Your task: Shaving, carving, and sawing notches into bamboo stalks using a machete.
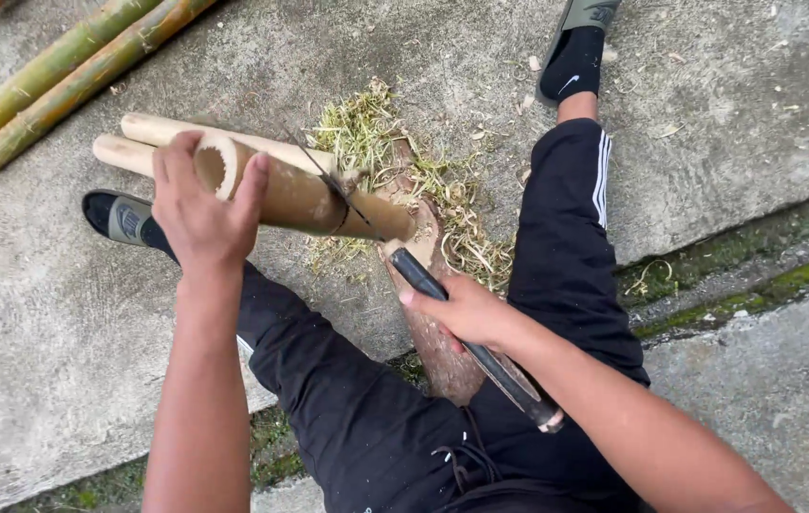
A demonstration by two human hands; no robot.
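Observation:
My left hand (197, 204) grips the open upper end of a peeled, tan bamboo section (300, 198), which slants down to rest on a reddish wooden block (442, 332) between my legs. My right hand (466, 312) is closed around the dark handle of a long knife (480, 353). Its thin blade (329, 180) lies across the bamboo near the lower end. Green bamboo shavings (404, 180) are scattered around the block.
Two peeled bamboo pieces (134, 142) lie on the concrete behind my left hand. Two long green bamboo poles (63, 81) stretch across the upper left. My feet in grey slippers (120, 217) (583, 19) flank the block. A mossy crack (756, 285) runs on the right.

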